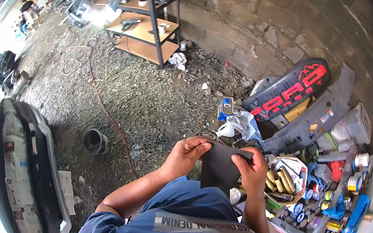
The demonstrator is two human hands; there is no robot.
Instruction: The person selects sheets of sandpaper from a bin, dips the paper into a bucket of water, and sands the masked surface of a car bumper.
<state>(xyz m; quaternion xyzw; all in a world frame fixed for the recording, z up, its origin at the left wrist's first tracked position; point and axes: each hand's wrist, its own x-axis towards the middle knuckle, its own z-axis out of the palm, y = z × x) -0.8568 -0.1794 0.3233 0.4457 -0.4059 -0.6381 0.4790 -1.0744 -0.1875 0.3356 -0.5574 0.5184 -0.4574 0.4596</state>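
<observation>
A dark grey, thin sheet, like abrasive paper, is stretched between my two hands just in front of my blue shirt. My left hand pinches its upper left corner between thumb and fingers. My right hand grips the upper right side, thumb on the near face and fingertips behind it, partly hidden. Just right of my right hand is a box holding several tan, cylindrical pieces. A white plastic jug lies beyond the sheet.
Masked car panels stand at left; a black bucket and red hose lie on gravel. A metal shelf, grille, grey bumper and cans line the back and right. People are far off.
</observation>
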